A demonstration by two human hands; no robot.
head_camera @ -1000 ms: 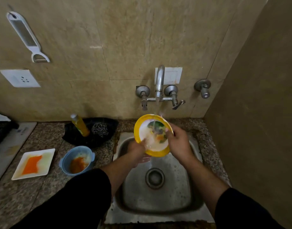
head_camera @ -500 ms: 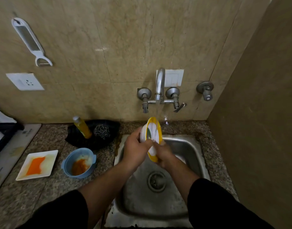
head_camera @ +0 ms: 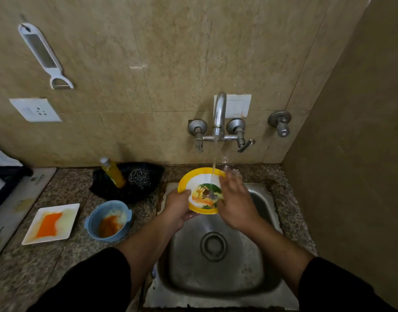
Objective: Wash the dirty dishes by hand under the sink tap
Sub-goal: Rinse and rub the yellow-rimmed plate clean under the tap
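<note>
Head view, rinsing stage. The yellow-rimmed plate (head_camera: 199,190) is held face-up over the back left of the sink (head_camera: 218,262), directly under the tap (head_camera: 219,115), whose stream lands on the printed centre. The left hand (head_camera: 178,209) is clamped on the plate's lower left rim, thumb over the edge and fingers beneath. The right hand (head_camera: 235,203) lies open and flat against the plate's right side, fingers spread and closed on nothing, apparently rubbing the wetted face; its fingertips are blurred, which suggests motion.

Change from 0.5 s ago: the plate then stood nearly edge-on between both hands, out of the water; it is now turned back so that its face meets the stream. Compared with 1 s ago, the right hand has shifted from gripping the rim to wiping across the surface. This reads as alternate rinsing of both faces, so this plate is probably close to clean, though residue cannot be judged at this size.

Remaining work, unchanged across the frames: 2 soiled items wait on the tabletop (head_camera: 24,273) left of the sink, a white square plate (head_camera: 51,223) smeared orange and a blue bowl (head_camera: 109,220) holding orange residue. Behind them stand a soap bottle (head_camera: 113,173) and a steel scrubber (head_camera: 139,177), both untouched
</note>
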